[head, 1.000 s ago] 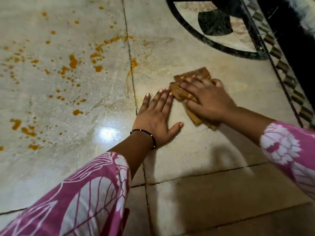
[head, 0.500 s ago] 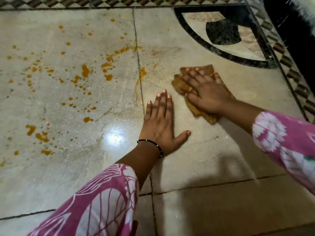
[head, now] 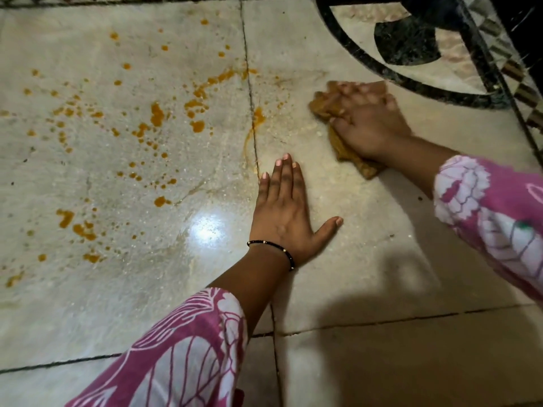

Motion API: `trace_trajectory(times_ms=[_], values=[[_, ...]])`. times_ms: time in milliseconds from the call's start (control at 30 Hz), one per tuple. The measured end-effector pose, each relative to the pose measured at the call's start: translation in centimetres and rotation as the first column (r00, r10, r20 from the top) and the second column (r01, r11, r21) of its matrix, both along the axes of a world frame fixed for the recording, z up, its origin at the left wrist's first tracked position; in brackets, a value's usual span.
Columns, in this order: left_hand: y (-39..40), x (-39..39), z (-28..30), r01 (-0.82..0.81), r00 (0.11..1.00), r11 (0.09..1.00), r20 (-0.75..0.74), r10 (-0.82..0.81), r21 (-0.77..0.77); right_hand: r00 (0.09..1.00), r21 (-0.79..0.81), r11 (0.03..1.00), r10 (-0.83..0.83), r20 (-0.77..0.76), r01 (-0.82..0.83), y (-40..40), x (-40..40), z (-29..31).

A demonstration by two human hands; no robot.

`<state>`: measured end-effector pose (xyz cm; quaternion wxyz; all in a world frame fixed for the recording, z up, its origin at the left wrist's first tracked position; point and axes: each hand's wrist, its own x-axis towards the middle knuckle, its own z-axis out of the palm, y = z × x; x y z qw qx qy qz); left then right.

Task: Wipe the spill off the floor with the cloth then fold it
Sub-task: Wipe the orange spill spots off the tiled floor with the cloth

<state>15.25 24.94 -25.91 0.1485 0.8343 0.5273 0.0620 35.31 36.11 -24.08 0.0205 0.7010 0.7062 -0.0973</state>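
Motion blur smears the right hand (head: 370,124) and the cloth (head: 342,142) under it, so the fingertips run together and the cloth's folds cannot be made out; most of the cloth is hidden beneath the palm, with only its brown edges showing at the upper left and lower right of the hand. The dark inlaid pattern (head: 411,45) in the upper right of the frame is cut off by the top and right edges, and both sleeves run out of the picture, the left sleeve (head: 182,356) at the bottom and the right sleeve (head: 493,224) at the right. The right hand lies flat on the cloth with its fingers stretched toward the upper left, pressing it to the floor (head: 382,289) right of centre in the upper half. The left hand (head: 283,212) rests palm down on the bare floor near the centre, fingers straight and close together, thumb spread out to the right, holding nothing; a thin black bracelet (head: 274,249) circles its wrist. The orange spill (head: 155,118) is scattered in drops and streaks over the left tile, left of a dark joint line (head: 252,118), well apart from the cloth. A bright glare (head: 205,229) sits just left of the left hand.
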Motion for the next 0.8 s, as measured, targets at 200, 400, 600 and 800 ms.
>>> trace_trajectory(times_ms=[200,400,600,800], values=[[0.2,-0.1,-0.3,-0.009,1.0,1.0,-0.007,0.01,0.014,0.968,0.039,0.967,0.253,0.005,-0.253,-10.7,0.4,0.2],[0.1,-0.1,-0.5,0.006,1.0,1.0,-0.016,-0.006,-0.003,0.972,0.09,0.968,-0.233,-0.024,0.234,-10.4,10.2,-0.3],[0.0,0.1,0.0,0.011,0.998,1.0,-0.062,-0.012,-0.004,0.993,-0.002,0.994,-0.111,0.044,0.111,-7.6,3.8,-0.1],[0.0,-0.1,-0.3,0.02,0.995,1.0,-0.094,-0.02,0.003,0.983,-0.013,0.985,0.174,0.053,-0.174,-19.8,6.3,0.2]])
